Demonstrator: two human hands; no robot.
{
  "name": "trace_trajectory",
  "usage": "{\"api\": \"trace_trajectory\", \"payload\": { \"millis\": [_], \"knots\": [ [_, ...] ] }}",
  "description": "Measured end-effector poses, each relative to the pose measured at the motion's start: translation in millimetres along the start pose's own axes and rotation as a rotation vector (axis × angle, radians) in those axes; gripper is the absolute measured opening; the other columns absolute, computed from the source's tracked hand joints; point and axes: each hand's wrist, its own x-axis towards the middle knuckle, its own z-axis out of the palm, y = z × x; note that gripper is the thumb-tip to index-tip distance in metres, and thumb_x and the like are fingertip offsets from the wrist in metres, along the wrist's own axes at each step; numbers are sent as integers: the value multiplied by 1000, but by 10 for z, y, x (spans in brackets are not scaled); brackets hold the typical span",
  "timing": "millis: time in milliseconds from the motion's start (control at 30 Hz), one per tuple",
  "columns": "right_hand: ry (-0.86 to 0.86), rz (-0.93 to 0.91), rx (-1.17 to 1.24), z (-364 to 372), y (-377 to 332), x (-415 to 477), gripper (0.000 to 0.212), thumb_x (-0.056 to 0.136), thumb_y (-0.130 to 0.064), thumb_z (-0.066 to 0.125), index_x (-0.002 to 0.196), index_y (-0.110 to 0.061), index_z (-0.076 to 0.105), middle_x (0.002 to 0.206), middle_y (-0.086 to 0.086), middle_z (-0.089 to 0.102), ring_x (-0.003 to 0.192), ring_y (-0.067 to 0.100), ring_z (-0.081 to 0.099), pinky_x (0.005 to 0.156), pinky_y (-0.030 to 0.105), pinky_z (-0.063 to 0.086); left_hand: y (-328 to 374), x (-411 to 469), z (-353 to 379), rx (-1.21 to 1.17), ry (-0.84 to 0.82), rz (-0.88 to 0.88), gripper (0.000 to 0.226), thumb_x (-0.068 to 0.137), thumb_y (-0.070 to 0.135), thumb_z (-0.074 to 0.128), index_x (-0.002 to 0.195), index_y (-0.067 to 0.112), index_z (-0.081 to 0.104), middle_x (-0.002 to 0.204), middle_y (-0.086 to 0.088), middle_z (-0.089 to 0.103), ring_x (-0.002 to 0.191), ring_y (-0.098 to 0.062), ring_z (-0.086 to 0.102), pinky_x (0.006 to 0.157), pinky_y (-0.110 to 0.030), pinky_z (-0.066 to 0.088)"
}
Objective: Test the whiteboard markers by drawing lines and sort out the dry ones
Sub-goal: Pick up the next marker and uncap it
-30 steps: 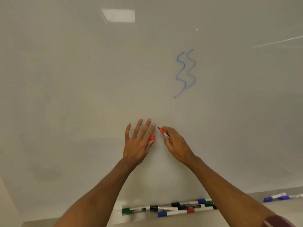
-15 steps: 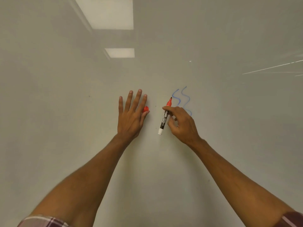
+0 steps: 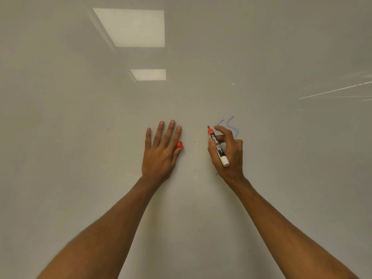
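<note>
Head view: the whiteboard (image 3: 80, 158) fills the whole picture, so none of its edges or corners can be used for reference; positions are given against the hands and marks.

1. Left hand (image 3: 161, 156): laid flat against the board near the middle of the view, its four fingers straight and slightly spread. The thumb pinches a red cap (image 3: 179, 144) against the side of the forefinger; the cap shows only in part.

2. Right hand (image 3: 229, 154): just right of the left hand, with a strip of bare board between them. Fingers and thumb are curled and clamped round a red marker (image 3: 218, 147).

3. Red marker: uncapped, tilted, with the red nib end up and to the left and the white butt end down and to the right, across the hand. The barrel is dark with white print. The tip (image 3: 208, 127) stands at the board; whether it touches cannot be told.

4. Blue wavy lines (image 3: 234, 129): drawn on the board directly behind and above the right hand, which covers most of them. A short blue tail (image 3: 217, 174) shows below the hand.

5. Two ceiling-light reflections, a large one (image 3: 132, 27) and a smaller one (image 3: 149, 74), lie on the board above the left hand. Thin bright streaks (image 3: 332, 90) run towards the right side.
</note>
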Motion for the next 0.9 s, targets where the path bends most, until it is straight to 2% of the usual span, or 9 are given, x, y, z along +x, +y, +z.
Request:
{"api": "trace_trajectory", "payload": {
  "millis": [100, 267, 433, 600, 733, 900],
  "knots": [
    [8, -19, -77, 38, 23, 22, 36, 88, -34, 51, 109, -7, 62, 81, 3, 67, 61, 16, 56, 72, 24, 31, 2, 6, 15, -2, 3, 3, 61, 103, 46, 29, 156, 17, 20, 163, -6, 12, 150, -29, 6, 120, -54, 7],
    [12, -40, -160, 100, 78, 11, 30, 89, -30, 53, 108, -10, 65, 80, 0, 64, 66, 13, 55, 69, 32, 32, -12, 16, 32, 5, 16, 7, 62, 103, 45, 33, 156, 17, 18, 163, -6, 10, 150, -29, 6, 120, -54, 7],
    [-59, -183, -231, 70, 123, -190, 22, 87, -23, 57, 101, -10, 67, 70, -4, 59, 61, 13, 51, 69, 29, 28, 2, 4, 30, 3, 16, 11, 60, 104, 46, 29, 156, 17, 19, 163, -6, 11, 150, -29, 7, 120, -54, 7],
    [15, -36, -177, 17, 141, -453, 20, 86, -20, 54, 97, -8, 65, 70, -1, 59, 60, 13, 51, 66, 28, 26, -6, -7, 27, 1, 12, 7, 59, 104, 45, 29, 156, 17, 20, 163, -6, 12, 150, -30, 7, 120, -54, 7],
    [-120, -139, -223, -2, 141, -704, 21, 85, -21, 56, 96, -6, 67, 69, -1, 58, 59, 15, 51, 63, 33, 35, -17, -3, 20, -14, 17, 8, 59, 104, 45, 30, 155, 17, 20, 162, -7, 14, 150, -30, 9, 120, -54, 8],
    [-54, 53, -153, -156, 190, -1093, 16, 86, -20, 53, 97, -11, 61, 71, -1, 56, 60, 15, 50, 65, 30, 38, 36, -30, 30, -19, -2, -4, 58, 105, 44, 30, 155, 16, 23, 162, -7, 16, 150, -31, 10, 119, -56, 10]
  ]
}}
